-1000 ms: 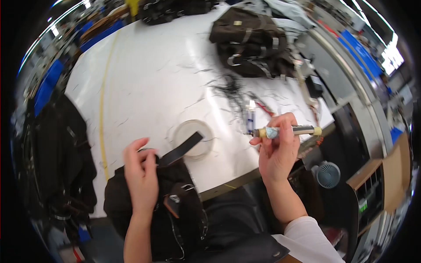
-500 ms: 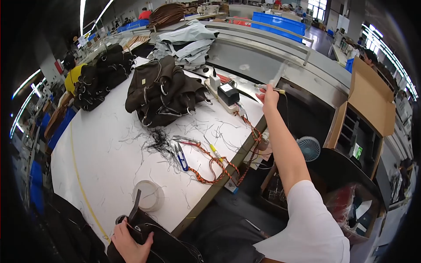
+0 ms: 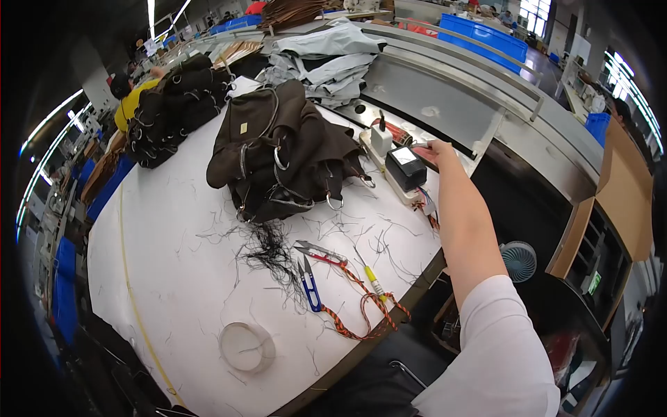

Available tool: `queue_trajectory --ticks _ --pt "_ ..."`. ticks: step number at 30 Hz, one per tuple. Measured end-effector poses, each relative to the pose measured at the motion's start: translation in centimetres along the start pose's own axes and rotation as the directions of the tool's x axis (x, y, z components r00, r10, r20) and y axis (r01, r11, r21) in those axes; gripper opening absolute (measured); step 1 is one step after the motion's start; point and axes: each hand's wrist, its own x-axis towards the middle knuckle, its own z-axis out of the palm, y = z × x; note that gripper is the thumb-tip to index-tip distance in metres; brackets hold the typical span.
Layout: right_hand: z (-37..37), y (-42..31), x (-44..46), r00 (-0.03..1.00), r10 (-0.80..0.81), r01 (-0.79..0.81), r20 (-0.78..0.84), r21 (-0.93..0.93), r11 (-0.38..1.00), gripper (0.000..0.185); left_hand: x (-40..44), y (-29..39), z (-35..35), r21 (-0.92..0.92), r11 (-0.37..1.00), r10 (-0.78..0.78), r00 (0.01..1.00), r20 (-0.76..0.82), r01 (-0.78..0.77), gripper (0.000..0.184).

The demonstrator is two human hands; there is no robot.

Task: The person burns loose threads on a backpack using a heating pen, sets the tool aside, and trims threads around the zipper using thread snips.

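Observation:
My right hand (image 3: 432,151) reaches to the far right edge of the white table, just behind a black power adapter (image 3: 406,167) on a power strip (image 3: 390,182). Its fingers are partly hidden by the adapter, and what they hold, if anything, cannot be made out. My left hand is out of view. Left of the adapter lies a pile of dark brown bags (image 3: 271,149) with metal rings. Nearer are blue-handled snips (image 3: 310,286), red-handled snips (image 3: 322,254) and a yellow-ended tool (image 3: 374,281), beside an orange-black cord (image 3: 361,311).
A round clear dish (image 3: 246,347) sits near the front of the table (image 3: 180,278). Black thread scraps (image 3: 269,249) lie mid-table. Grey fabric (image 3: 323,59) is stacked behind. To the right are a small fan (image 3: 518,261) and an open cardboard box (image 3: 622,187). A person in yellow (image 3: 132,104) is far left.
My right hand has moved left to behind the adapter, and the pen-like tool it held no longer shows. My left hand and the dark bag under it have left the view.

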Motion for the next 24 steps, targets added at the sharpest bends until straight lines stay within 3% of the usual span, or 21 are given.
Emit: queue_trajectory --ticks 3,4,5,7,8,9,10,11,12,14,15,16,17,18,19,21,23,24 --pt "-2.7 -0.6 10.8 0.984 0.092 -0.103 0.150 0.067 0.992 0.021 3.3 -0.5 -3.0 0.071 0.995 -0.069 0.995 0.065 0.064 0.035" --pt "-1.5 -0.7 7.6 0.985 0.101 -0.098 0.142 -0.032 0.995 0.020 4.8 -1.4 -3.3 0.031 0.995 -0.093 0.993 0.070 0.091 0.040" --pt "0.0 -0.8 3.6 0.985 0.109 -0.092 0.136 -0.130 0.987 0.019 6.3 -3.0 -2.6 -0.061 0.989 -0.133 0.988 0.078 0.138 0.044" --pt "-0.5 -0.7 7.8 0.983 0.104 -0.068 0.154 -0.224 0.972 0.020 8.9 -6.4 0.4 -0.283 0.929 -0.223 0.971 0.084 0.238 0.054" --pt "-0.7 -0.5 8.7 0.985 0.108 -0.055 0.135 -0.344 0.937 0.020 10.7 -8.4 2.3 -0.142 0.972 -0.180 0.982 0.054 0.186 0.053" --pt "-1.0 -0.6 9.5 0.988 0.102 -0.039 0.114 -0.454 0.890 0.020 11.7 -10.1 5.2 -0.112 0.989 -0.094 0.995 0.026 0.096 0.044" --pt "-1.7 -0.9 11.1 0.980 0.093 0.014 0.176 -0.529 0.849 0.022 13.0 -7.0 6.4 -0.118 0.991 -0.023 0.950 0.313 0.062 0.034" --pt "-1.7 -0.5 12.0 0.967 0.092 0.069 0.235 -0.596 0.800 0.025 13.2 -7.8 8.6 -0.097 0.995 0.036 0.964 0.263 -0.010 0.031" --pt "-1.2 -0.4 9.6 0.980 0.065 0.070 0.188 -0.633 0.771 0.025 13.2 -8.2 9.9 0.029 0.998 0.053 0.973 0.226 -0.061 0.036" --pt "-1.8 -1.5 6.3 0.991 0.004 0.083 0.133 -0.638 0.765 0.024 13.9 -8.0 10.5 0.152 0.988 -0.051 0.948 0.315 0.003 0.040" --pt "-2.5 -2.6 6.2 0.991 -0.029 0.102 0.128 -0.614 0.783 0.024 13.8 -8.2 10.7 0.155 0.987 0.004 0.962 0.272 -0.048 0.043" --pt "-2.3 -3.6 1.1 0.976 -0.111 0.214 0.189 -0.721 0.659 0.026 13.5 -7.1 10.4 0.238 0.971 -0.022 0.968 0.249 -0.039 0.044" --pt "-2.2 -4.4 -1.9 0.941 -0.278 0.330 0.193 -0.709 0.623 0.026 13.7 -8.4 10.4 0.273 0.960 -0.015 0.965 0.263 -0.060 0.046" --pt "-2.7 -5.2 -2.9 0.858 -0.458 0.486 0.233 -0.660 0.573 0.027 13.2 -6.9 10.2 0.297 0.955 -0.089 0.961 0.262 0.008 0.046" --pt "-3.7 -6.0 -4.0 0.739 -0.623 0.626 0.256 -0.603 0.495 0.028 12.9 -7.0 10.3 0.318 0.948 -0.065 0.976 0.208 -0.004 0.043" --pt "-2.8 -4.2 -10.2 0.242 -0.950 0.869 0.195 -0.479 0.123 0.031 11.7 -6.7 10.9 0.438 0.863 0.299 0.953 -0.042 -0.252 0.044" --pt "-0.1 1.3 -21.8 0.168 -0.915 0.911 0.366 -0.412 0.003 0.032 9.1 -0.5 10.4 0.432 0.785 0.521 0.851 -0.073 -0.444 0.049" --pt "0.8 4.6 -25.0 0.171 -0.859 0.919 0.483 -0.392 -0.038 0.032 7.4 2.2 10.3 0.246 0.812 0.539 0.842 0.028 -0.529 0.051"
